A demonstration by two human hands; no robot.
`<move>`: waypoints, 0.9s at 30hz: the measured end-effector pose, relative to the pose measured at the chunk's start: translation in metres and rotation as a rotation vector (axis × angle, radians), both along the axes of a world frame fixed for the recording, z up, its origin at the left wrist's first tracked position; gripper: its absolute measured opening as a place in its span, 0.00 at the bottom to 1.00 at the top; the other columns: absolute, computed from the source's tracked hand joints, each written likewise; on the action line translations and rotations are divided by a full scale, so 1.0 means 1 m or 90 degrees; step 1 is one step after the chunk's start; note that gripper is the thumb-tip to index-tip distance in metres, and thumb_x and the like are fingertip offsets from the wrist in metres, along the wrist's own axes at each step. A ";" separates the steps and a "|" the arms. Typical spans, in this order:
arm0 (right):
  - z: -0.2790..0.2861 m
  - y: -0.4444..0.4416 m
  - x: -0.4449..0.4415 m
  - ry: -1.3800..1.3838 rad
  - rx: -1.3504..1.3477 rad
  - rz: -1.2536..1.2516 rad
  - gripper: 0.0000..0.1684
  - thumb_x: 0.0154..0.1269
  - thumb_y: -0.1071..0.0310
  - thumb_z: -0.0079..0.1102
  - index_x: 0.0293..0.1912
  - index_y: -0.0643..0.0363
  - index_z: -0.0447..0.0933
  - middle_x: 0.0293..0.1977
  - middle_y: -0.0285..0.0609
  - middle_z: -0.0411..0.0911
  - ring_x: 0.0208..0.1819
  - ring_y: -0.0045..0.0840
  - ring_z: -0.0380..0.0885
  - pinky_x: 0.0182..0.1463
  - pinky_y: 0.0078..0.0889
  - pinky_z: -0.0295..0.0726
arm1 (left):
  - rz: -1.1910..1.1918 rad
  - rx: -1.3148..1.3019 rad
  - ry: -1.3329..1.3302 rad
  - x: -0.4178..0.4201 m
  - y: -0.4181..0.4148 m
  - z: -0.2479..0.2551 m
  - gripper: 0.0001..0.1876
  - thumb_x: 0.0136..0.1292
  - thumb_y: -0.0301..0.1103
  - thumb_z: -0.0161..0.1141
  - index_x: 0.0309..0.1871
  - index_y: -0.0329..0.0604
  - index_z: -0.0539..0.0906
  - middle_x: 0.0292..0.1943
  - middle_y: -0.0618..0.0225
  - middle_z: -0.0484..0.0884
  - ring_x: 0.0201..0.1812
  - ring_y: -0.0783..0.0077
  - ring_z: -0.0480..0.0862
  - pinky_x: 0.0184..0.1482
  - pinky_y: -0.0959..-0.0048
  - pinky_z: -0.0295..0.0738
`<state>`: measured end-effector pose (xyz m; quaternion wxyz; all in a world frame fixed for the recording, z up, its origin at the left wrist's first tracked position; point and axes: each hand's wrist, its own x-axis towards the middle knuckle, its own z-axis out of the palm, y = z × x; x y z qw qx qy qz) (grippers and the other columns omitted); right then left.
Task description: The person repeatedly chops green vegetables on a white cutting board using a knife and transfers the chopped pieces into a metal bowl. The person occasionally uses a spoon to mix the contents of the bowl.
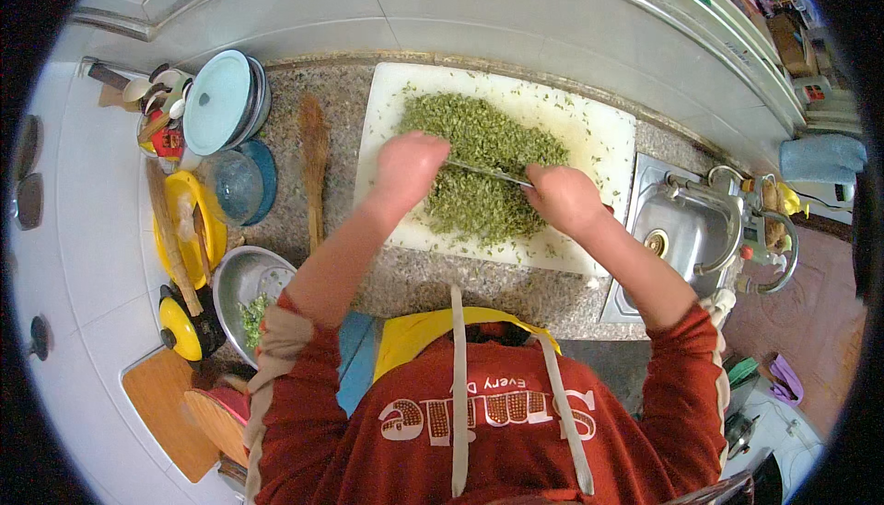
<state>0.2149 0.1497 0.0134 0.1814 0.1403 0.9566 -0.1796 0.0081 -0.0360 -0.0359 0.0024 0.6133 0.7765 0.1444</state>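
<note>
A heap of finely chopped green vegetable (483, 132) is spread over the middle of a white cutting board (587, 256), with loose bits scattered around it. Across the heap lies the blade of a kitchen knife (487, 172), seen nearly edge-on. My right hand (568, 195) is closed around the knife at its handle end, and the hand hides most of the handle. At the other end of the blade, my left hand (411, 163) grips the tip, its fingers partly hidden.
A stainless steel sink (649, 222) with a faucet (701, 194) adjoins the board's right side. To the left are a straw brush (314, 153), stacked bowls (217, 101), a yellow basin (215, 229) and a metal bowl (231, 277) holding chopped greens. A tiled wall (483, 15) rises behind.
</note>
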 end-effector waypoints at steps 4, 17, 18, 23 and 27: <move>0.049 -0.026 0.003 -0.031 0.004 0.022 0.06 0.60 0.73 0.56 0.37 0.63 0.76 0.28 0.54 0.82 0.33 0.47 0.84 0.37 0.50 0.83 | -0.009 0.018 -0.035 0.006 -0.014 0.037 0.04 0.50 0.25 0.62 0.25 0.46 0.78 0.24 0.67 0.79 0.32 0.61 0.82 0.32 0.61 0.79; -0.050 -0.018 0.027 -0.048 0.057 0.043 0.08 0.64 0.67 0.54 0.41 0.60 0.74 0.26 0.52 0.82 0.30 0.47 0.84 0.33 0.52 0.82 | 0.041 0.013 0.010 0.046 -0.024 -0.016 0.03 0.48 0.27 0.59 0.27 0.46 0.77 0.25 0.67 0.78 0.32 0.61 0.81 0.33 0.62 0.77; -0.041 -0.017 0.026 -0.017 0.053 0.036 0.07 0.64 0.68 0.54 0.40 0.60 0.74 0.26 0.53 0.81 0.29 0.48 0.83 0.33 0.52 0.82 | 0.032 0.017 0.007 0.043 -0.023 -0.014 0.03 0.47 0.27 0.60 0.26 0.46 0.77 0.24 0.66 0.78 0.31 0.59 0.81 0.32 0.61 0.76; 0.030 -0.050 0.022 0.042 0.013 0.013 0.09 0.65 0.65 0.55 0.37 0.61 0.72 0.27 0.54 0.79 0.30 0.50 0.80 0.36 0.55 0.80 | 0.002 0.034 -0.010 0.025 -0.058 0.030 0.02 0.51 0.27 0.58 0.26 0.46 0.77 0.25 0.64 0.79 0.33 0.56 0.82 0.34 0.57 0.77; 0.013 -0.091 0.039 0.027 -0.026 0.074 0.08 0.60 0.71 0.53 0.40 0.63 0.73 0.26 0.53 0.80 0.27 0.48 0.83 0.30 0.51 0.82 | -0.005 -0.122 -0.005 0.030 -0.095 0.041 0.01 0.54 0.29 0.58 0.29 0.47 0.79 0.28 0.63 0.81 0.36 0.55 0.83 0.36 0.55 0.78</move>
